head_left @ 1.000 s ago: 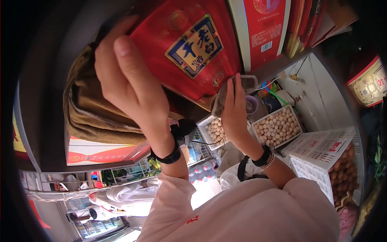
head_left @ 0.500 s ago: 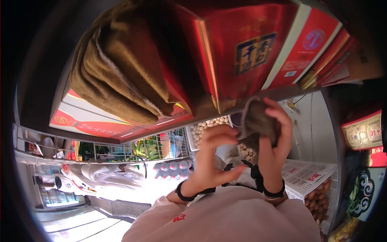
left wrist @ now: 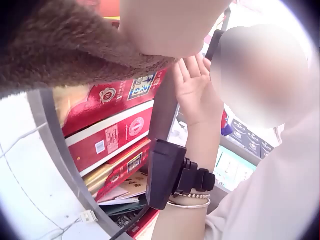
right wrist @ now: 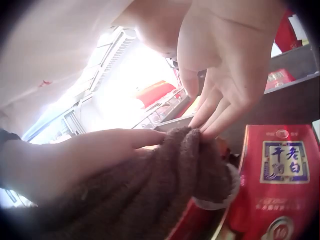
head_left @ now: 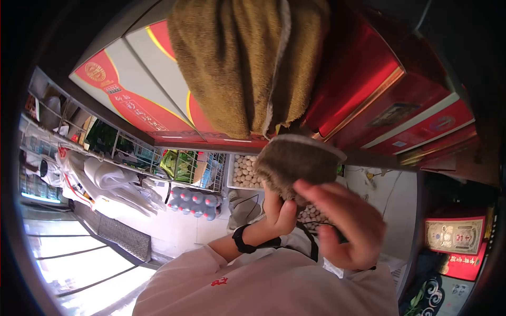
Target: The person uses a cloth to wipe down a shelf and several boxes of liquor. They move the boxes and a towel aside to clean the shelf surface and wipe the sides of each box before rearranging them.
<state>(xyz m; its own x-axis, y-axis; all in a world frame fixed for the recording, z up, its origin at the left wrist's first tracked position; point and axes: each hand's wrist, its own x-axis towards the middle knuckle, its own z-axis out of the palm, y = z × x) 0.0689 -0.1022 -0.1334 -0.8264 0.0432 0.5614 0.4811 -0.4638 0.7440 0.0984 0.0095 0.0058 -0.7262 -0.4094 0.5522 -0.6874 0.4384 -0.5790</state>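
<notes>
My left hand [head_left: 278,213] grips a brown fuzzy cloth [head_left: 301,162] from below, thumb on the near side, in front of the shelf edge. Beside it, my right hand [head_left: 352,226] is spread with its fingers fairly straight. In the right wrist view, the right fingertips meet the bunched top of the cloth. The left wrist view shows the right palm facing that camera. A red liquor box [right wrist: 281,192] with a blue label stands behind the cloth. Close by, a larger ochre towel [head_left: 232,68] drapes over boxes on the shelf.
Red and white gift boxes [head_left: 139,79] line the shelf. Below are a crate of eggs [head_left: 245,171], a wire rack [head_left: 126,147] of goods and a pack of bottles [head_left: 194,203] on the floor. More red boxes [head_left: 454,237] stand at the right.
The brown cloth has come away from the red box and passed from the right hand to the left. The left hand has left the box. The head view has swung left.
</notes>
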